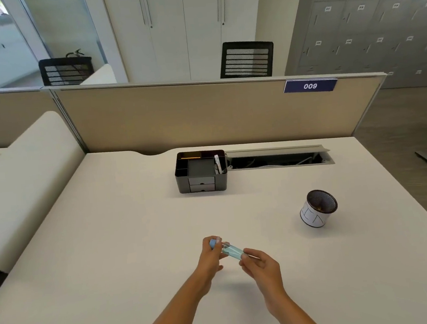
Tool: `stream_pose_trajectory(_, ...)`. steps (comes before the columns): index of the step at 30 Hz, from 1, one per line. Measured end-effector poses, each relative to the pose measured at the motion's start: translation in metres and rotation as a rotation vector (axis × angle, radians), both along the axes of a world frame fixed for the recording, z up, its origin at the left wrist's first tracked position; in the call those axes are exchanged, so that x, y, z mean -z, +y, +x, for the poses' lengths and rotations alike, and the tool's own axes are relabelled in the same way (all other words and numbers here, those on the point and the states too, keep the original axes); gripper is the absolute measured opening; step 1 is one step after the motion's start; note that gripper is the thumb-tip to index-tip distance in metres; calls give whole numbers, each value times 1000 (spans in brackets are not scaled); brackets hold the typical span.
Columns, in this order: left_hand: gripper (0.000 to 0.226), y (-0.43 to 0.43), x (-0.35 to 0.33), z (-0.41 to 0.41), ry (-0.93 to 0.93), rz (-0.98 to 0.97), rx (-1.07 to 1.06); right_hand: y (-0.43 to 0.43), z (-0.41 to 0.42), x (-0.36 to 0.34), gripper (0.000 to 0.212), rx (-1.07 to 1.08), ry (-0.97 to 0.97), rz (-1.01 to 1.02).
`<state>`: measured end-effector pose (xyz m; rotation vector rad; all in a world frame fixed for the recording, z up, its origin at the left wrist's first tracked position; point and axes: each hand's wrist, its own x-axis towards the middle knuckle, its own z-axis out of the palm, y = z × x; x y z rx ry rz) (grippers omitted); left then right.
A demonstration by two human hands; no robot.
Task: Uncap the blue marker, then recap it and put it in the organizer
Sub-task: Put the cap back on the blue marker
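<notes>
Overhead, pale desk [111,248], beige partition [177,118], black organizer [201,172] well beyond both hands.

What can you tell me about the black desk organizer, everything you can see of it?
The black organizer is a boxy caddy with rounded corners, apparently plastic or metal. It stands upright on the white desk, at the far side, next to the open cable tray. Its open top is split into compartments; two small grey drawers, both shut, sit low in the front. A yellow pencil lies in a back compartment, and white items stand in the right one. Neither hand touches it.
</notes>
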<state>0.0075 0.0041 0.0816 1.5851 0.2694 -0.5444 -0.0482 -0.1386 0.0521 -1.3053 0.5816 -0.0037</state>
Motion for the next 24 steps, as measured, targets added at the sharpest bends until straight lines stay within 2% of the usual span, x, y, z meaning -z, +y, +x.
stream_pose_trajectory(9, 45, 1, -12, -7, -13, -15, -12, 11, 1, -18, 17, 16, -54, -24)
stream_pose_trajectory(12, 43, 5, -15, -7, -26, -29, -16, 11, 3, -22, 17, 3, -73, -67)
stream_pose_trajectory(19, 37, 29, -20, 1, -68, 14, 91, 4, 8, -34, 27, -60, -195, -335)
stream_pose_trajectory(24, 35, 41, -21, 5, -62, -29, 100, 1, 11, -37, 34, -106, -263, -377)
